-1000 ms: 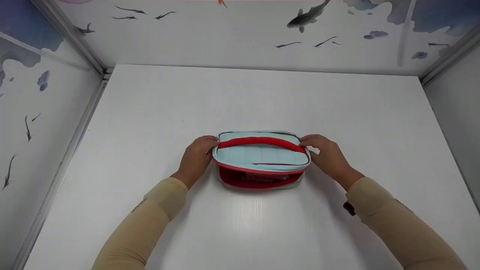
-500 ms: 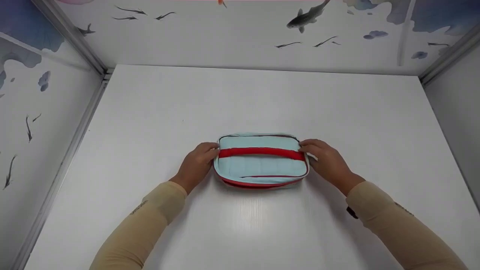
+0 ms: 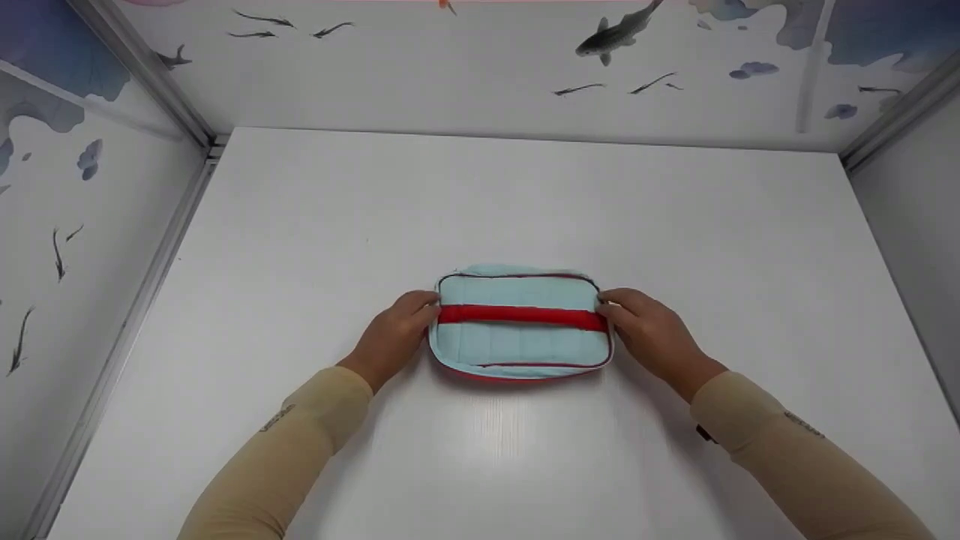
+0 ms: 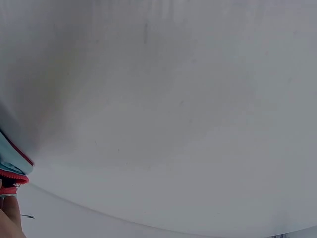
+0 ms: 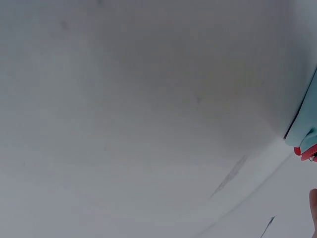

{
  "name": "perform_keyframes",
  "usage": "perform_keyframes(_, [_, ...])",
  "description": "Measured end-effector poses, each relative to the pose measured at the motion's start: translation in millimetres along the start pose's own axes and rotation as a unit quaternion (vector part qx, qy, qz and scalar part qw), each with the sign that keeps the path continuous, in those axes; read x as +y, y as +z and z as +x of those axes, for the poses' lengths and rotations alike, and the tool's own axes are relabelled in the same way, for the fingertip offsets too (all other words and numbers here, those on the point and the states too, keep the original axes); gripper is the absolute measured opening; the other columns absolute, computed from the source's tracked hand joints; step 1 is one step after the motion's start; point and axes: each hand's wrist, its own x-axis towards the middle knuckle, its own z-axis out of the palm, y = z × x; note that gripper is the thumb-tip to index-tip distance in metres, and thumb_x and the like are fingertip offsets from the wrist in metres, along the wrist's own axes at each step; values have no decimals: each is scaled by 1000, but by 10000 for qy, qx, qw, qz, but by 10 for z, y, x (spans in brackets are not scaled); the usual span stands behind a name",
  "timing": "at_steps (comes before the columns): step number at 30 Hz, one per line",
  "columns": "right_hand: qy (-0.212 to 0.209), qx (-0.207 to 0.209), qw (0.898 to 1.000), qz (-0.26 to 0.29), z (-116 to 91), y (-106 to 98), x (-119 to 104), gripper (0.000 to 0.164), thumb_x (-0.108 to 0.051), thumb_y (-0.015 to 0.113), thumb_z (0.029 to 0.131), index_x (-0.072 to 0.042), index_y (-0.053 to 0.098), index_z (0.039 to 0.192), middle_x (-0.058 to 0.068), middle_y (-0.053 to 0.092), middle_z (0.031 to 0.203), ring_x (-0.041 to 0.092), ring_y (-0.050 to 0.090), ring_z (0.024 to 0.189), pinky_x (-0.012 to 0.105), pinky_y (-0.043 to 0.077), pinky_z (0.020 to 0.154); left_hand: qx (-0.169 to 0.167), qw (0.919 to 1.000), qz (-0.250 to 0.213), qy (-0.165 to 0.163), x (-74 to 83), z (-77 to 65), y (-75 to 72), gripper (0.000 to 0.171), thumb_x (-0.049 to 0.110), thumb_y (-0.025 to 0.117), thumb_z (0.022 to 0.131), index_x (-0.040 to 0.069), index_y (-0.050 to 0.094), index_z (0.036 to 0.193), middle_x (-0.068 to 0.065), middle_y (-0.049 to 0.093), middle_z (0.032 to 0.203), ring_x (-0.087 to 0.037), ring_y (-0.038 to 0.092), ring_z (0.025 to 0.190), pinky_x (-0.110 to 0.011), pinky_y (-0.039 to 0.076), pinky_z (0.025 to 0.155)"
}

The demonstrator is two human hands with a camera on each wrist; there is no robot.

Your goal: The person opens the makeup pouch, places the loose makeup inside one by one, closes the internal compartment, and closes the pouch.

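Note:
A light blue zippered pouch [image 3: 525, 345] with a red carrying strap [image 3: 525, 316] lies in the middle of the white table in the head view. Its lid is down, and a strip of red shows along the front edge. My left hand [image 3: 394, 326] holds the pouch's left end, fingers at the lid's edge by the strap. At the opposite end, my right hand [image 3: 652, 330] grips the lid's rim near the strap. Only a corner of the pouch [image 4: 16, 157], with red zipper teeth, enters the left wrist view. The right wrist view catches another blue corner [image 5: 303, 126]. The pouch's inside is hidden.
The white tabletop [image 3: 337, 202] surrounds the pouch. Upright panels painted with fish stand behind [image 3: 465, 90] and on the left [image 3: 112, 172]. A plain panel [image 3: 911, 165] borders the right side.
The lid has come down over the front opening, covering the red interior that showed a second ago. Both hands have moved slightly toward the near edge with it, and the strap lies flatter.

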Motion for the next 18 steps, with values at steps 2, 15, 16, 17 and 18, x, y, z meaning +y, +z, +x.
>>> perform_keyframes(2, [18,-43,10000,-59,-7,3,-7,39,9,78,73,-2,65,108,13,64,115,26,63,105,40,54,84,38,10000,-19,13,-5,-2,1,32,-3,73,81,2,63,111,-12,62,118,-21,59,115,-31,49,93])
perform_keyframes(15, [277,-362,9988,-198,6,-9,-33,38,4,77,77,-4,64,112,11,63,118,25,62,109,41,53,88,-250,9995,127,-151,-32,14,-30,39,-2,73,82,5,59,118,-13,59,124,-22,56,121,-31,48,94])
perform_keyframes(16, [273,-366,9987,-209,7,-10,-33,38,4,77,77,-4,64,112,11,63,118,25,62,109,41,53,88,-256,9994,152,-180,-33,19,-42,41,-2,73,82,6,58,119,-12,58,125,-22,55,121,-32,48,94])
perform_keyframes(17, [268,-364,9987,-219,9,-12,-33,38,4,77,77,-4,64,112,11,63,118,25,62,109,41,53,88,-242,9993,177,-210,-35,29,-54,41,-2,73,82,6,58,119,-12,58,125,-22,55,121,-32,48,95])
perform_keyframes(18, [259,-362,9988,-223,11,-14,-31,39,4,77,77,-4,64,112,11,63,118,25,62,109,40,53,88,-209,9993,222,-235,-39,42,-66,40,-2,73,82,6,58,119,-12,59,125,-22,56,120,-32,48,95])
